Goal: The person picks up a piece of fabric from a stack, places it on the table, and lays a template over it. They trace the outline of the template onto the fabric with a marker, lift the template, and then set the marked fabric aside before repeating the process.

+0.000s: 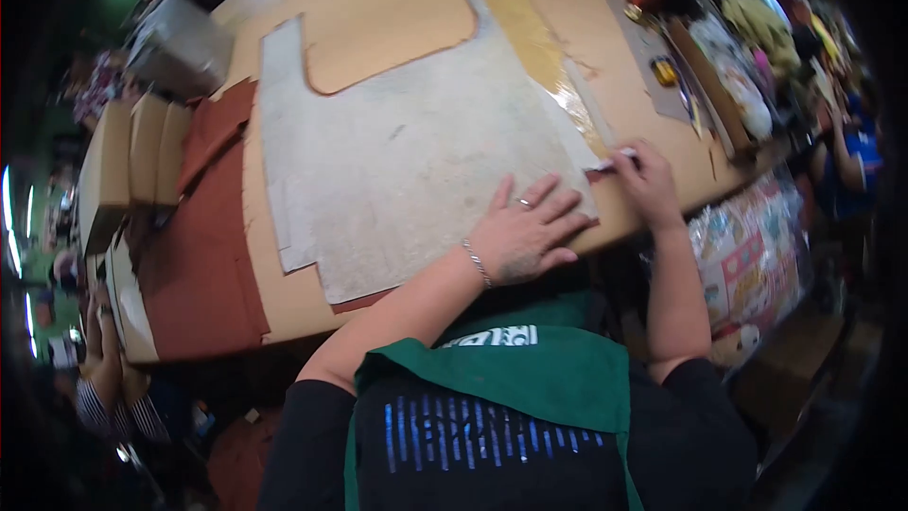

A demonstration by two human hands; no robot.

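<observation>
A large grey-white pattern board (407, 161) with a deep U-shaped cutout lies flat on the table. A shiny yellowish strip (525, 28) runs along its right side. Reddish-brown fabric (364, 301) peeks out below the board's lower edge. My left hand (530, 227), with a ring and a bracelet, rests on the board's lower right corner, fingers spread. My right hand (648, 180) is closed in a pinch at the board's right edge. Between its fingertips shows a small white piece (621, 155), possibly chalk; the fingers partly hide it.
Folded reddish-brown fabric (203, 246) lies at the left, beside tan block-like stacks (132, 156). At the right are a yellow tape measure (664, 70), an open cardboard box (709, 85) and a plastic-wrapped bundle (752, 260) below the table edge. Other people sit at both sides.
</observation>
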